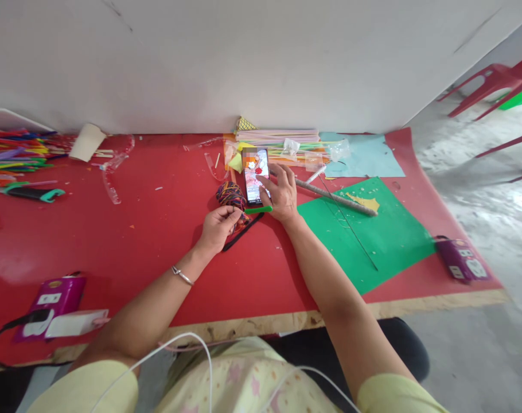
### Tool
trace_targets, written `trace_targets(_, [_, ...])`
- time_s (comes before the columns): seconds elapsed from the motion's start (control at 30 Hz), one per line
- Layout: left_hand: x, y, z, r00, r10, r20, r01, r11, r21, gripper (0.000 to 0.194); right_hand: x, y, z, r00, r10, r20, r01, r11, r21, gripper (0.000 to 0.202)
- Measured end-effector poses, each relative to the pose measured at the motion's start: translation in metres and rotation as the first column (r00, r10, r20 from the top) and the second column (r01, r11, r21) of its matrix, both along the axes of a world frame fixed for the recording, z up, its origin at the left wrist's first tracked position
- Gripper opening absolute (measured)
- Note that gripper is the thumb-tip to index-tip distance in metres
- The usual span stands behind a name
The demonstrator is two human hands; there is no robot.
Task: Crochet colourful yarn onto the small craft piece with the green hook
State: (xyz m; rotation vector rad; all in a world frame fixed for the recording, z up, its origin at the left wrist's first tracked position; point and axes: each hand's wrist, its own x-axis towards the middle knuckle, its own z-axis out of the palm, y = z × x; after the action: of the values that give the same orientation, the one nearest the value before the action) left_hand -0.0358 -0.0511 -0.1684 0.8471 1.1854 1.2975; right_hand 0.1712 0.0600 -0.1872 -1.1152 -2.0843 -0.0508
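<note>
My left hand [220, 229] is closed in a pinch on one end of a short green strip [258, 210], which looks like a wrapped stem and points right. A ball of multicoloured yarn [230, 195] lies just beyond that hand, with a black strap [242, 232] beside it. My right hand [281, 192] is over the lower right of a phone [256, 178], fingers apart, fingertips at its lit screen. The phone shows a picture with red and white shapes. The strip's right end lies close to my right thumb.
Green sheet [394, 241] with a grey fuzzy stick [355, 205] and thin wire lies right. Bundled straws [278, 136] and a light blue sheet [364, 155] line the wall. Pipe cleaners [15, 155], a paper cup [87, 142] and scissors [35, 194] are left. Purple boxes [58, 295] sit near both front corners.
</note>
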Motion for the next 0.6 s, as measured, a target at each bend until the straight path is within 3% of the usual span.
trace_targets(0.13, [0.000,0.000,-0.001,1.000,0.007,-0.006,-0.007,1.000,0.002,0.049,-0.001,0.000,0.000,1.000,0.019,0.005,-0.019,0.999,0.034,0.032])
trace_targets(0.4, [-0.002,0.001,-0.006,1.000,0.013,0.000,-0.013,1.000,0.010,0.048,0.002,0.005,-0.006,0.971,-0.004,-0.240,0.031,0.994,0.107,0.031])
trace_targets(0.5, [-0.002,0.002,-0.006,1.000,0.018,0.008,-0.018,1.000,0.014,0.049,0.000,0.008,-0.004,0.928,0.011,-0.373,0.002,0.999,0.033,0.030])
trace_targets(0.6, [0.001,-0.001,-0.001,0.999,0.032,0.003,-0.032,0.999,0.028,0.048,0.000,0.003,0.006,0.830,0.051,-0.555,-0.172,0.971,-0.167,0.028])
